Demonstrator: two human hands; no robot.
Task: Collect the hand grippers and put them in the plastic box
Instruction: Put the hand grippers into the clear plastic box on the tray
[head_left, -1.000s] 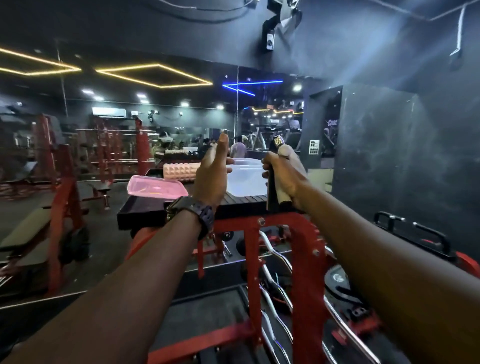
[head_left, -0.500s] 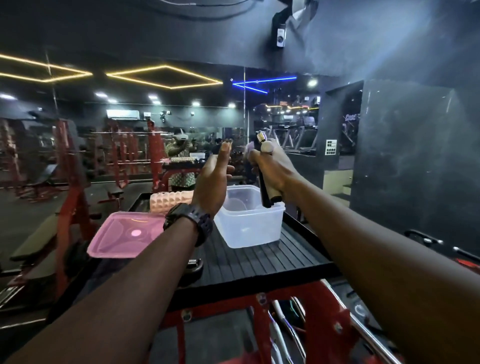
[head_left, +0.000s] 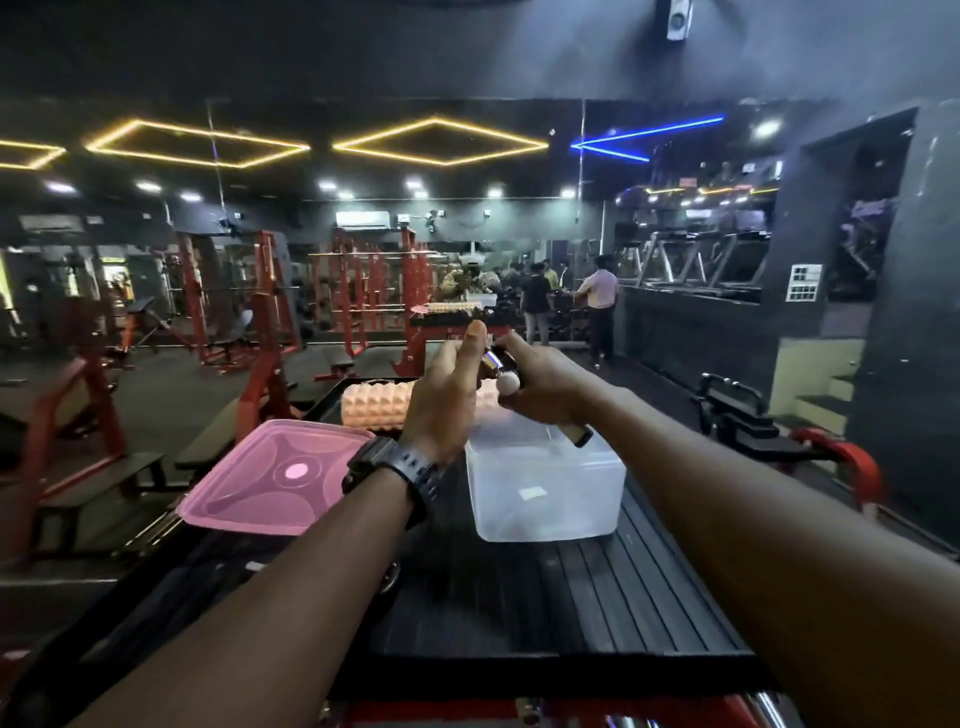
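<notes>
A clear plastic box stands open on a black ribbed platform. My right hand is shut on a hand gripper with a metal spring and pale foam handles, held tilted just above the box's far rim. One black-tipped handle end pokes out under my wrist over the box. My left hand, with a black watch at the wrist, is raised next to the hand gripper with fingers straight and apart, touching or almost touching the spring end.
A pink lid lies left of the box, overhanging the platform edge. A peach foam roller lies behind it. Red gym racks and benches stand to the left, a dark wall to the right, several people far ahead.
My view has come closer and looks down on the platform. My right hand has lowered the hand gripper from upright to tilted over the box. My left hand has closed in beside it.
</notes>
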